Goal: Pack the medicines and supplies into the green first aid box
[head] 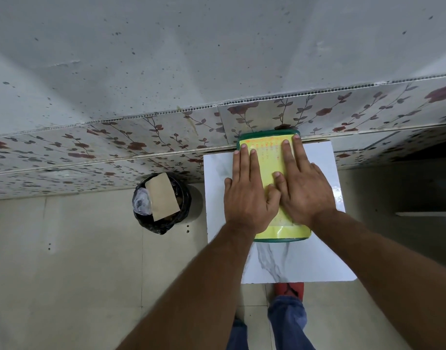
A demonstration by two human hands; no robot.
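Note:
The green first aid box (pixel 268 145) lies closed on a small white marble-patterned table (pixel 292 263), its far end against the wall. Its top is a yellow label with orange print. My left hand (pixel 244 195) rests flat on the left half of the lid, fingers stretched toward the wall. My right hand (pixel 301 188) lies flat on the right half, fingers spread, thumb beside my left thumb. Both palms press on the lid and hold nothing. No medicines or supplies show outside the box.
A black bin (pixel 161 203) lined with a bag, a brown card on top, stands on the floor left of the table. A floral-tiled wall (pixel 141 142) runs behind. My legs and a red shoe (pixel 289 289) are under the table's near edge.

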